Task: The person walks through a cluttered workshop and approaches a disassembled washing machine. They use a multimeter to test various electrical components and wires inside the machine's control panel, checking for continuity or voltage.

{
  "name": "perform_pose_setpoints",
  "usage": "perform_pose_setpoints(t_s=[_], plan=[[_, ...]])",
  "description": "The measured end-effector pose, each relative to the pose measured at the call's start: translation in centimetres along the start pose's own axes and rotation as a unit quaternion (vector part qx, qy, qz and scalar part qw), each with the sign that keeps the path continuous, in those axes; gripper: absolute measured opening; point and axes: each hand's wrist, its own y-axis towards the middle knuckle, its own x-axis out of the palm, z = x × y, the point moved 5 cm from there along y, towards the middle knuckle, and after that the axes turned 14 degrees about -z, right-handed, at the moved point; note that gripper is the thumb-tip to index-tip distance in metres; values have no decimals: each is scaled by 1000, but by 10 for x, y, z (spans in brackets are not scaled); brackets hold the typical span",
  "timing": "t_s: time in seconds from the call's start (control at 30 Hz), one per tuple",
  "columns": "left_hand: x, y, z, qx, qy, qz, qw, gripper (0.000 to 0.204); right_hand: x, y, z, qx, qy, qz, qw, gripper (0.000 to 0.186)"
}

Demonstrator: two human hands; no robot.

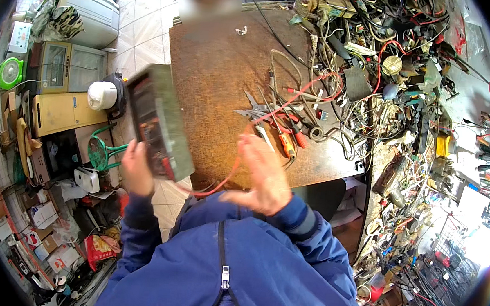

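My left hand (138, 169) grips the lower left edge of a dark green, box-shaped device (178, 129), tilted up on its side at the table's left edge. Its dark face, turned left, shows small red parts too blurred to name. A red cable (233, 172) runs from the device's lower end, past my right hand, up to the right across the table. My right hand (263, 175) is raised over the table's near edge, fingers stretched out and spread, nothing visible in it. Just beyond it lie pliers (254, 110) and a screwdriver with an orange handle (286, 145).
The worn brown wooden table (217, 75) carries a tangle of cables (330, 117) on its right. A heap of wires and parts (381, 60) fills the far right. On the left stand a green stool (100, 151), a white rice cooker (102, 95) and a yellow cabinet (65, 115).
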Motion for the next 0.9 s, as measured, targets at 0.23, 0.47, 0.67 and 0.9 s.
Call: perform_pose_setpoints(t_s=[0.23, 0.47, 0.67, 0.9], plan=[[-148, -18, 15, 51, -271, 114, 955, 38, 43, 79, -117, -84, 16, -196, 977, 49], [-294, -23, -27, 102, -308, 126, 938, 41, 65, 113, -211, -202, 35, 44, 978, 42], [-380, -14, -83, 130, -67, 247, 958, 41, 205, 229, -283, -165, -11, -70, 984, 62], [-456, 32, -115, 88, -138, 265, 950, 45, 250, 272, -137, -35, -255, 26, 966, 15]])
